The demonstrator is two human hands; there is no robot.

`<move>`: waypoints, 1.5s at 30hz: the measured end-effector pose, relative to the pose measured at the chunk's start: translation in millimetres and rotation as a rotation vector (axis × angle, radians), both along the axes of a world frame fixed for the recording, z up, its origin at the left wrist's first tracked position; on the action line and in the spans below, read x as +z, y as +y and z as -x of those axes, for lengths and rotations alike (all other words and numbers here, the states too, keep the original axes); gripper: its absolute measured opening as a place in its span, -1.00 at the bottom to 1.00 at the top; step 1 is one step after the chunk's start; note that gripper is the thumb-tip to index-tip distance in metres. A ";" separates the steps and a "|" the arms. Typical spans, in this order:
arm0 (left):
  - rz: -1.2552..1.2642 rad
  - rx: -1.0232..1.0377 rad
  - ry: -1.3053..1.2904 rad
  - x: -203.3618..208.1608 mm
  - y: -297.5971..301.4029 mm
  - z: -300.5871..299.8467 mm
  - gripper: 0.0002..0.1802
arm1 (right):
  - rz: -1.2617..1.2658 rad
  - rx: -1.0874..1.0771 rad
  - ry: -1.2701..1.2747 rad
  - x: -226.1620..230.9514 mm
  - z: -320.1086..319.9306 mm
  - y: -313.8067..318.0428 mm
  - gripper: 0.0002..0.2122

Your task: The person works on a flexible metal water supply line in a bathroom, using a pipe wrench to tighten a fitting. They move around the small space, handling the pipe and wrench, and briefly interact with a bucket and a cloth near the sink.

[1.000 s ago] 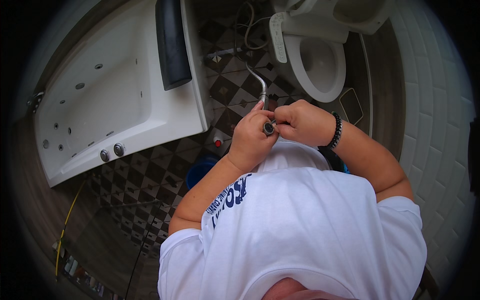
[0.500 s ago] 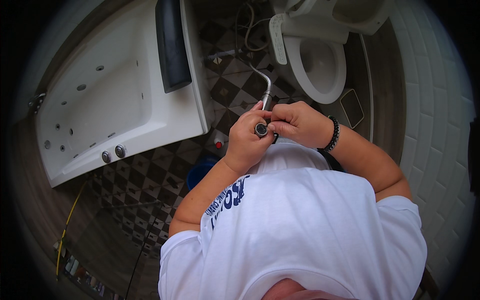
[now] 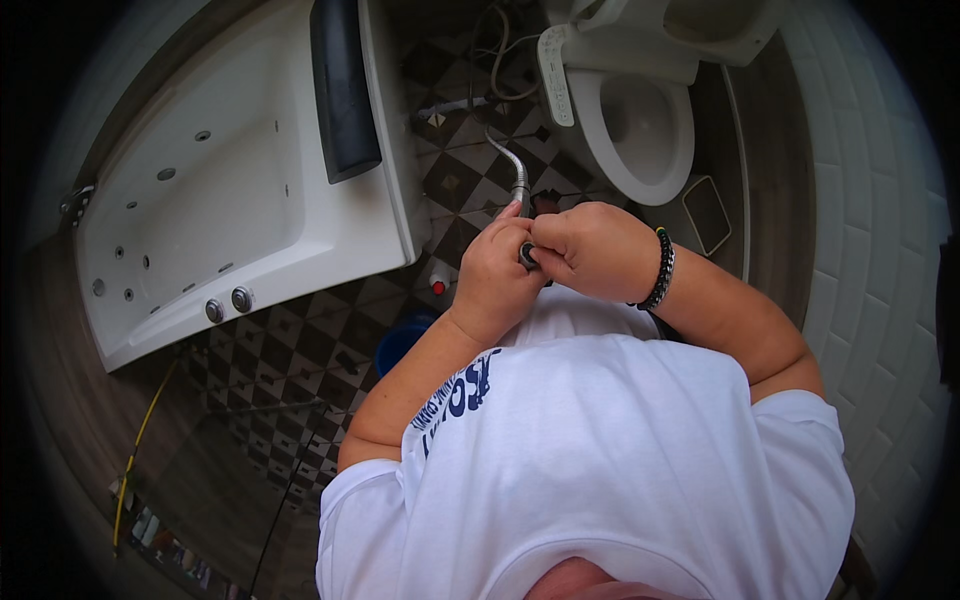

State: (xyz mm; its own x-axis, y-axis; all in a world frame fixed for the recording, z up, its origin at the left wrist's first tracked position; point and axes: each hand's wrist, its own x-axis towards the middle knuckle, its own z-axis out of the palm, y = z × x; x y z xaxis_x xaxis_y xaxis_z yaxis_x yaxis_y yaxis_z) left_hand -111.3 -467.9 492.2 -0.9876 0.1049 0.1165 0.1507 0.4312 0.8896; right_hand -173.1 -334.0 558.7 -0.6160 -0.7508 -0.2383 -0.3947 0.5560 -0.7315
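My left hand [image 3: 493, 275] is wrapped round the silvery end fitting of a flexible metal hose [image 3: 507, 155]. The hose rises out of the fist and curves away toward the floor. Between my hands shows a round, dark end piece [image 3: 527, 255] with a pale rim, mostly covered by fingers. My right hand [image 3: 595, 252], with a dark beaded bracelet [image 3: 660, 270] at the wrist, is closed with thumb and forefinger pinched against that end piece. Whatever sits in the pinch is hidden. Both hands meet just in front of my body.
A white bathtub [image 3: 330, 230] with a black headrest [image 3: 345, 95] stands at the left. Ahead to the right is a toilet [image 3: 680, 150] with its lid raised; a bin [image 3: 708, 215] stands beside it. A blue bucket [image 3: 400, 340] and a red-capped white bottle [image 3: 438, 283] are near my left forearm.
My right hand has moved slightly left and further over the round end piece, covering more of it. The hose has swung a little to the left.
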 end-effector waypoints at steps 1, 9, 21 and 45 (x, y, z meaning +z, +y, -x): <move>0.007 -0.002 -0.009 0.0 -0.1 -0.9 -0.69 | 0.003 0.020 -0.003 -0.2 -1.4 0.8 -0.92; -0.047 0.019 0.040 8.5 3.2 -1.8 -0.80 | 0.002 0.055 -0.044 5.7 2.8 0.7 -0.93; -0.082 0.041 -0.017 6.7 0.3 -4.3 -0.88 | 0.054 -0.060 -0.118 15.8 4.3 4.2 -0.92; -0.531 -0.018 -0.216 34.5 -51.1 -6.5 -0.82 | 0.259 -0.268 -0.221 24.0 5.4 -0.2 -0.91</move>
State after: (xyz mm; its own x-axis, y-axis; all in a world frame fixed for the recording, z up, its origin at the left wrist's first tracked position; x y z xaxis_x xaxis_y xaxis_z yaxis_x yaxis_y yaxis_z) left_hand -104.8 -519.0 526.7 -0.9935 0.1042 -0.0467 -0.0556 -0.0840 0.9949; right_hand -178.5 -334.2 582.8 -0.7527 -0.6237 -0.2108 -0.0798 0.4043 -0.9111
